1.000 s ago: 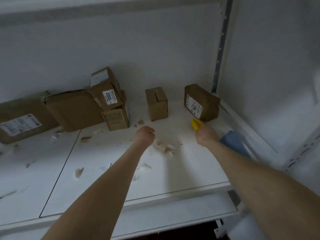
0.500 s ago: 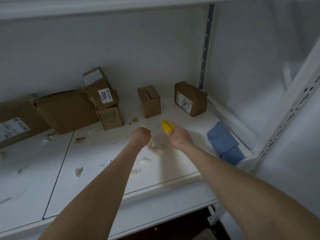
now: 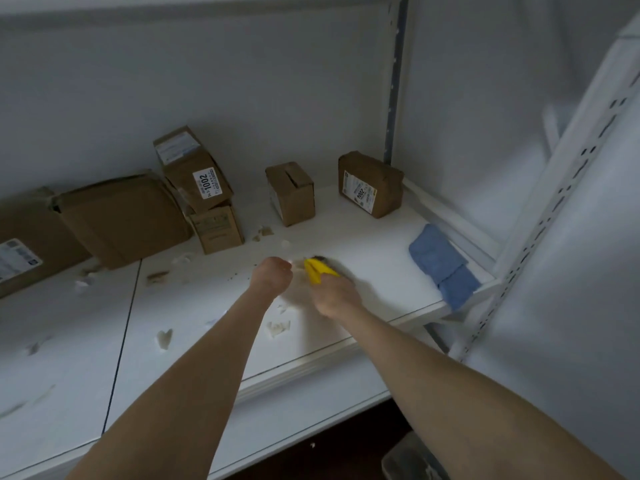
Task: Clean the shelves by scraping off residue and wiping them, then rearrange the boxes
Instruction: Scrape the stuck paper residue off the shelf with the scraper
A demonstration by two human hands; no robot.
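My right hand (image 3: 331,294) grips a yellow scraper (image 3: 316,270) whose tip meets the white shelf (image 3: 363,258) among torn paper residue (image 3: 277,328). My left hand (image 3: 272,274) is curled into a fist just left of the scraper; what it holds, if anything, is hidden. A folded blue cloth (image 3: 441,265) lies at the shelf's right end. Several brown cardboard boxes stand along the back wall: a small one (image 3: 291,194), a labelled one (image 3: 370,183) at the right, and a tilted box marked 1002 (image 3: 192,169) on another box (image 3: 216,228).
Larger boxes (image 3: 121,220) lean at the back left. More paper scraps (image 3: 164,338) dot the left panel. A perforated white upright (image 3: 554,188) frames the right side, and a slotted rail (image 3: 394,81) runs up the back corner. A shelf edge lies above.
My right hand with the scraper has swept left from beside the right box to the shelf's middle, close to my left fist. The blue cloth has come into full view.
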